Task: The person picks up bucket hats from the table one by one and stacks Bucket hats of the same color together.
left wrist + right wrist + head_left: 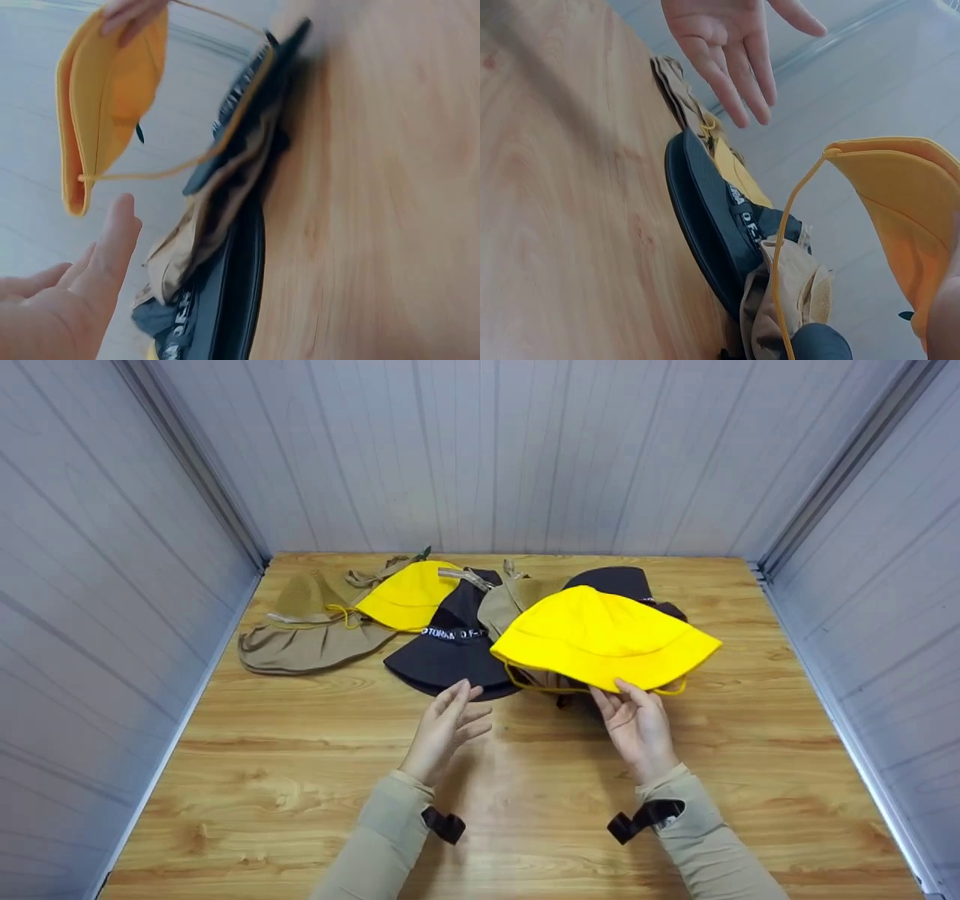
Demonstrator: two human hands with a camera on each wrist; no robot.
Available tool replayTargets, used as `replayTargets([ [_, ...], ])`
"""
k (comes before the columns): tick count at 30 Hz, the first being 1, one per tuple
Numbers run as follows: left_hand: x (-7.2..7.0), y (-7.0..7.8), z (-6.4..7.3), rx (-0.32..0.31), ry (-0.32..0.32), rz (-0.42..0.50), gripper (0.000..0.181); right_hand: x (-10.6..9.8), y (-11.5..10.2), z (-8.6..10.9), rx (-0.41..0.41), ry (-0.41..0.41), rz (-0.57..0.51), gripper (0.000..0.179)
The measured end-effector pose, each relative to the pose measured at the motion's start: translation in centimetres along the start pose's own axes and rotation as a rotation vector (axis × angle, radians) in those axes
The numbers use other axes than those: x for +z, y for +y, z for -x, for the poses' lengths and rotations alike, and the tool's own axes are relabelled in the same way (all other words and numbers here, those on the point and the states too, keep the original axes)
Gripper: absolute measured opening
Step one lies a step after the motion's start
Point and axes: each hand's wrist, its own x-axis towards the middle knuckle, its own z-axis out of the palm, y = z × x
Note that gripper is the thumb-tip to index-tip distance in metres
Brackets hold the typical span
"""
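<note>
A yellow bucket hat with a thin yellow cord is held up over the other hats. My right hand pinches its brim between thumb and fingers. The cord hangs in a loop below the brim in the left wrist view. My left hand holds nothing, its fingers extended, near the front brim of a black hat with a white-lettered band. In the right wrist view the left hand hovers apart from the yellow hat.
Several hats lie in an overlapping row on the wooden table: a tan hat, another yellow hat, a beige hat and a black hat behind the raised one. Pale panel walls enclose the back and sides.
</note>
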Motion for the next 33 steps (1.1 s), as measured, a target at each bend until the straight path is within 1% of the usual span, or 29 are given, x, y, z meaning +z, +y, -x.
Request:
replayTargets([
  [3, 0.0, 0.3, -0.1, -0.046, -0.035, 0.139, 0.074, 0.2, 0.5, 0.3, 0.002, -0.019, 0.024, 0.026],
  [6, 0.1, 0.4, -0.3, -0.077, -0.058, 0.216, 0.078, 0.3, 1.0, 0.4, 0.003, -0.032, 0.041, 0.025],
  [9, 0.3, 0.4, -0.5, -0.089, -0.065, 0.245, 0.078, 0.5, 1.6, 0.4, 0.002, -0.042, 0.037, 0.024],
  [14, 0.9, 0.3, -0.8, -0.081, -0.061, 0.268, 0.074, 0.6, 2.6, 0.4, 0.012, -0.068, 0.045, 0.024],
  [19, 1.4, 0.0, -1.0, -0.074, -0.030, 0.289, 0.067, 0.5, 3.8, 0.4, 0.021, -0.102, 0.086, 0.029],
  [26, 1.7, -0.5, -1.3, -0.056, 0.035, 0.328, 0.051, 0.2, 5.6, 0.5, 0.034, -0.103, 0.133, 0.031],
  [33, 1.6, -0.9, -1.7, -0.022, 0.095, 0.427, 0.043, -0.2, 6.9, 0.7, 0.065, -0.089, 0.192, 0.033],
])
